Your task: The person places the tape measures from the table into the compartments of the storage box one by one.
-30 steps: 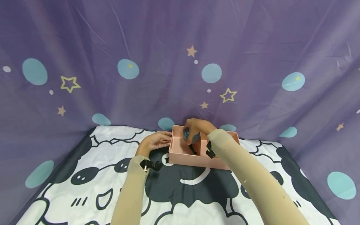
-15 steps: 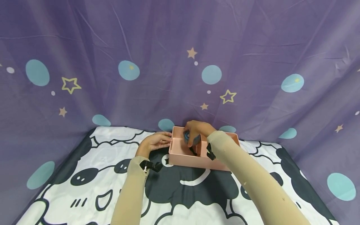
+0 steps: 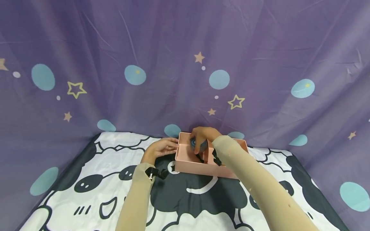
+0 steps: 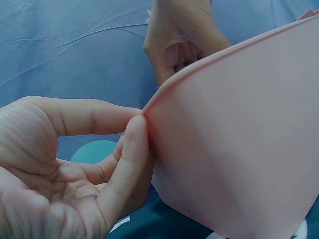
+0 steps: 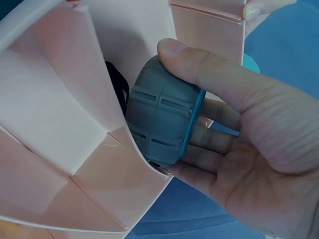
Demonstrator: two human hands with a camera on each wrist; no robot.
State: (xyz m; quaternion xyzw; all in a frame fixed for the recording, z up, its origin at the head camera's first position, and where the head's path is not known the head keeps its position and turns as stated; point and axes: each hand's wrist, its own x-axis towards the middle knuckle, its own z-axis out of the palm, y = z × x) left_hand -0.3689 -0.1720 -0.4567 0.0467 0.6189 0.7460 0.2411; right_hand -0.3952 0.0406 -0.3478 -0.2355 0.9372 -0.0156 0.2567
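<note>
A pink divided box (image 3: 202, 170) lies on the patterned cloth. At its left end my left hand (image 3: 162, 147) pinches the rim between thumb and index finger, as the left wrist view shows close up. Inside the left compartment, beside the divider, is a round dark-grey ribbed object (image 5: 159, 112) with a blue ring and a black strap (image 5: 118, 84). My right hand (image 3: 202, 134) reaches in from above and grips this object, thumb on one side and fingers on the other. Its underside is hidden.
The box's divider (image 5: 92, 74) stands right of the grey object. Something orange (image 5: 10, 230) shows at the edge of the right wrist view, mostly cut off. Behind the box hangs a purple curtain (image 3: 162, 106). A black-and-white cartoon cloth (image 3: 107, 179) covers the surface.
The head view has tilted up slightly, so everything sits a little lower in it. Both hands keep their holds, and the grey object stays about where it was in the box.
</note>
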